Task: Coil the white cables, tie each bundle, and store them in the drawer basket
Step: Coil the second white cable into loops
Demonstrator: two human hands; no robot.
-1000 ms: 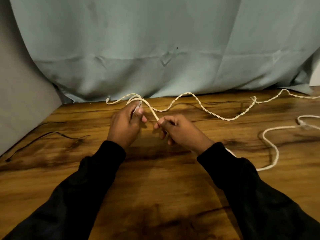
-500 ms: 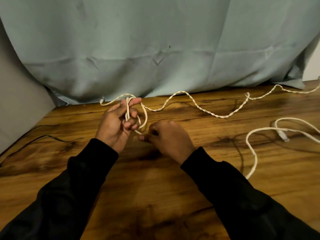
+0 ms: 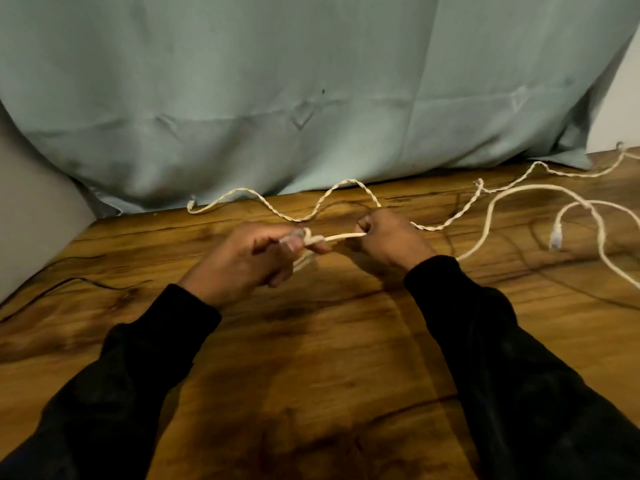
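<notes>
Between hands (image 3: 332, 251), cable (image 3: 341, 236) stretched left-right.

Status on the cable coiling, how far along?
Early. Nothing tied or stored; no drawer basket in view. In hand: left hand holds the first loops of the smooth white cable, right hand pulls it taut. Left: the rest of it and the twisted cable, both loose on the table.

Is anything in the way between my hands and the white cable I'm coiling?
No. The left hand and right hand both already grip the white cable, which is stretched between them. The twisted cable lies behind them on the table.
</notes>
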